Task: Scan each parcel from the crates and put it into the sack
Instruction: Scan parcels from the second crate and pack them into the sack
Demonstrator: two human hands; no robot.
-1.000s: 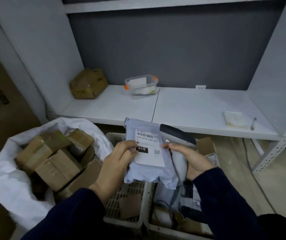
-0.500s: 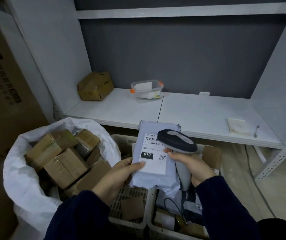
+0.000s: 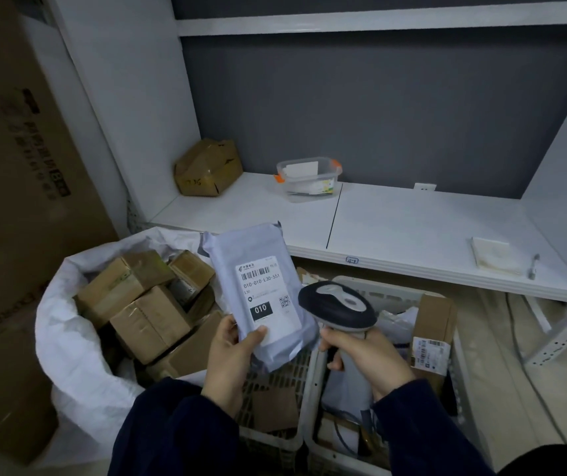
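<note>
Left hand [image 3: 230, 359] pinching grey parcel [image 3: 261, 293] by bottom edge. Right hand [image 3: 368, 359] wrapped round scanner [image 3: 337, 310], just at parcel's 4 o'clock; sack [image 3: 65, 338] at 9.

Our left sleeve [image 3: 172, 431] and right sleeve [image 3: 422, 434] are long, dark navy, soft cloth, cuffs ending near the white crates [image 3: 392, 286]; our left hand [image 3: 230, 365] and right hand [image 3: 371, 359] are bare.
</note>
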